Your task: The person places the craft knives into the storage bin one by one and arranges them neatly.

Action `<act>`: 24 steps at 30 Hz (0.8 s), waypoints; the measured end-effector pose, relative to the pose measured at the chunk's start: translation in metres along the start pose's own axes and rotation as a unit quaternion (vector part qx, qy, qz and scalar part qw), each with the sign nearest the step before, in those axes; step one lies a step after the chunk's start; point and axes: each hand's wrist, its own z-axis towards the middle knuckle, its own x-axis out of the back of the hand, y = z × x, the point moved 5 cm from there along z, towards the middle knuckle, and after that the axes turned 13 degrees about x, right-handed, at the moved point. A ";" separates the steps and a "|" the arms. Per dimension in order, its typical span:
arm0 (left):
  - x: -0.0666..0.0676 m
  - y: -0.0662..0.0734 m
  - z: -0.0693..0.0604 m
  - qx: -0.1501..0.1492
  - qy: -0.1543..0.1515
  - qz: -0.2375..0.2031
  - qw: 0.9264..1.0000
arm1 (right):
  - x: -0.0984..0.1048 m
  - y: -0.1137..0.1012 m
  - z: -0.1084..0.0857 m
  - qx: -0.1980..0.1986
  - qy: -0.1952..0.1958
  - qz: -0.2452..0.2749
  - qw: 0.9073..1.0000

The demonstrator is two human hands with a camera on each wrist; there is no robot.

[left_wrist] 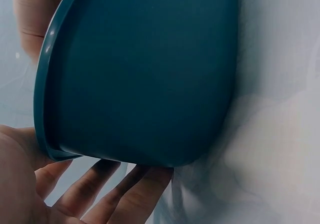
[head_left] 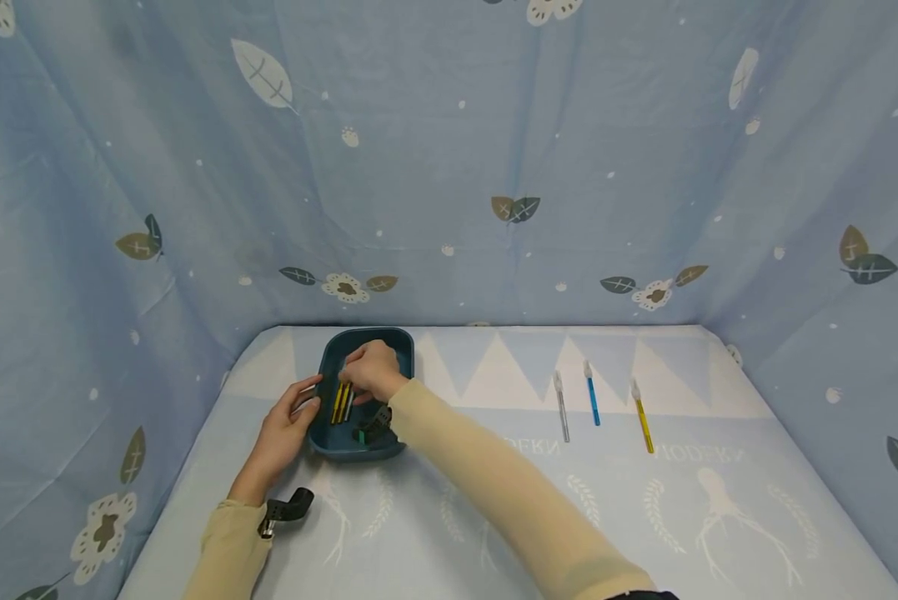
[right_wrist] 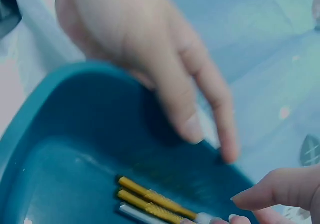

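A dark teal bin [head_left: 357, 456] stands at the back left of the table. Two yellow craft knives [right_wrist: 150, 206] and a silver craft knife [right_wrist: 137, 215] lie side by side in it. My right hand [head_left: 377, 371] reaches inside; its thumb and fingers close round the capped ends, which they partly hide. At the bin's left side, my left hand [head_left: 279, 433] holds the wall, thumb over the rim and fingers along the outside, as the left wrist view shows. On the table's right lie a silver craft knife [head_left: 561, 407], a blue craft knife [head_left: 592, 395] and a yellow craft knife [head_left: 642, 417].
The table cloth [head_left: 494, 533] is pale, with triangles along its back edge. Blue patterned curtains [head_left: 449, 167] stand behind the table and on both sides. Each wrist wears a small black camera; the left wrist's camera [head_left: 289, 506] juts out over the cloth.
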 end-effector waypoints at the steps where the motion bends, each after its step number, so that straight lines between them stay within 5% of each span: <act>1: 0.000 0.000 0.000 0.000 -0.001 0.001 1.000 | 0.001 -0.004 -0.002 0.006 0.000 0.003 1.000; 9: 0.002 -0.002 0.002 -0.004 -0.006 -0.002 1.000 | 0.011 -0.044 -0.020 0.037 -0.019 0.038 0.998; 24: 0.002 0.000 0.002 -0.005 -0.005 -0.010 1.000 | 0.041 -0.077 -0.048 0.094 -0.115 0.050 0.988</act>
